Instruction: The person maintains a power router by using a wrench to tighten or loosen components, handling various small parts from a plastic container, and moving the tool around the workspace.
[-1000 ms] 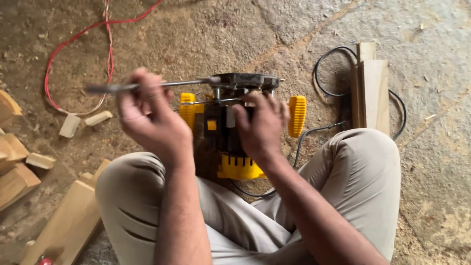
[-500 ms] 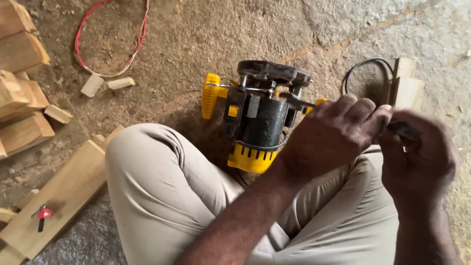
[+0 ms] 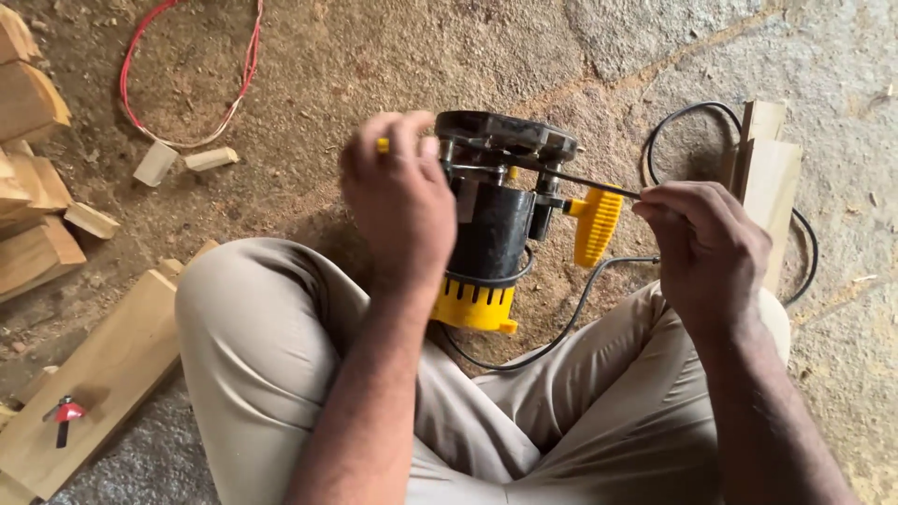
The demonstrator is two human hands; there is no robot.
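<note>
A yellow and black power router [image 3: 496, 224] lies on the dusty floor between my crossed legs, base plate turned away from me. My left hand [image 3: 398, 201] is closed around its left yellow handle, of which only the tip shows. My right hand [image 3: 702, 243] pinches the end of a thin dark metal tool [image 3: 561, 178], whose other end sits at the router's collet area under the base plate. The right yellow handle [image 3: 596, 224] is free.
A black power cord [image 3: 599, 290] loops from the router past wooden boards [image 3: 767, 178] on the right. Wood blocks [image 3: 33, 187] and a plank [image 3: 103, 374] carrying a small red router bit [image 3: 64, 416] lie left. A red wire [image 3: 178, 84] curls at the top left.
My left hand moved from the right side back onto the router's left handle. My right hand brought the thin tool to the router. The view shifted slightly.
</note>
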